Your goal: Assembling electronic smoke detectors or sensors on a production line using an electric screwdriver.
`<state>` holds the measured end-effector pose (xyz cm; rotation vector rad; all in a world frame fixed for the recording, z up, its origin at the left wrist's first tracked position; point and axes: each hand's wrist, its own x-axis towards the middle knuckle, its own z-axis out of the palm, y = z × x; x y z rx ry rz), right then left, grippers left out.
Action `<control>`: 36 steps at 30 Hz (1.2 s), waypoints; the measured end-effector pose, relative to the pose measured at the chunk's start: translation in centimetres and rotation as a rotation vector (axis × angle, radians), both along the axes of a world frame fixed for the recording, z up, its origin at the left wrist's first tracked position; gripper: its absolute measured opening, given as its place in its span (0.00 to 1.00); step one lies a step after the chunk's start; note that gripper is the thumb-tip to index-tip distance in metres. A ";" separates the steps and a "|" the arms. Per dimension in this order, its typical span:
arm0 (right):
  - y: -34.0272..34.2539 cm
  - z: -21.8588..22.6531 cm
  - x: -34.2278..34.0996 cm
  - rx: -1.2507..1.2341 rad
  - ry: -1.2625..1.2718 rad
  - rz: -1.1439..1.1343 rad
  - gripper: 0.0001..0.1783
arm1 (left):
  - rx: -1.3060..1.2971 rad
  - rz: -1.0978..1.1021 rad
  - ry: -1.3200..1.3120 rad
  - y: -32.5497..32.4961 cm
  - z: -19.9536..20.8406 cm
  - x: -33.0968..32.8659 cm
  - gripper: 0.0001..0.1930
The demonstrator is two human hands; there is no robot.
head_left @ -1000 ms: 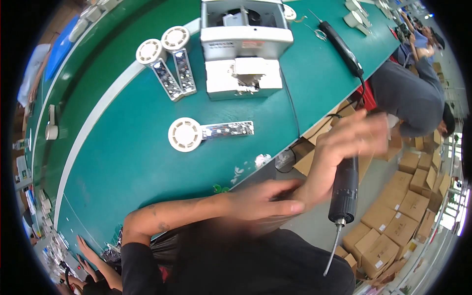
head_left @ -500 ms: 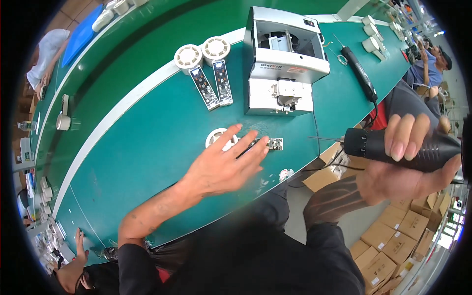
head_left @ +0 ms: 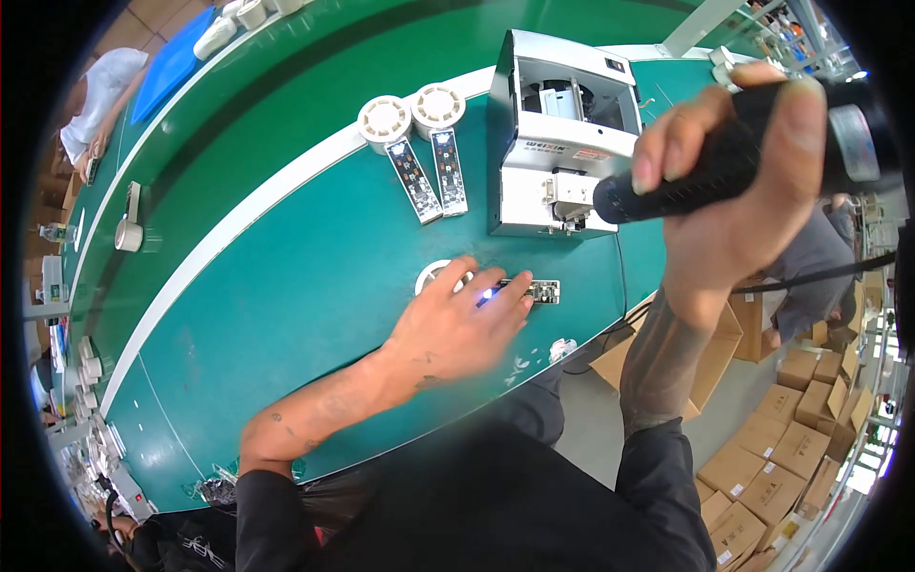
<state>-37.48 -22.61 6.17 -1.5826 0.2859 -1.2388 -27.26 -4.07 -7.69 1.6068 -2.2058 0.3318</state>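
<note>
I can see a person in a white shirt [head_left: 107, 81] at 10 o'clock, just beside a bright blue sheet [head_left: 172, 69]. A green strip [head_left: 276, 114] curves from 9 o'clock up toward 12, bordered by a pale rail [head_left: 250, 195]. At 3 o'clock I make out a person in grey [head_left: 815, 250]. Brown cardboard boxes [head_left: 762, 434] crowd 4 o'clock from my view, an open carton [head_left: 717, 365] closer to the middle.

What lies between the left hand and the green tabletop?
The head view shows a white round-headed device with an exposed circuit board, partly beneath the left hand.
</note>
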 end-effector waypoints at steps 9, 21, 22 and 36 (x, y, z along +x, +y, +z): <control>1.9 -0.4 3.1 -0.031 0.114 -0.258 0.23 | -0.009 0.029 0.068 -0.7 -0.1 0.4 0.07; 1.4 -4.3 -2.7 0.016 0.242 -0.025 0.30 | -0.025 0.013 0.136 -1.0 -1.6 0.9 0.07; 1.4 -4.4 -2.9 0.029 0.242 -0.019 0.30 | -0.024 0.013 0.136 -1.0 -1.6 1.0 0.07; -5.2 -2.6 -0.2 -0.431 -0.158 -0.390 0.42 | -0.005 0.025 0.135 -1.0 -2.4 1.2 0.18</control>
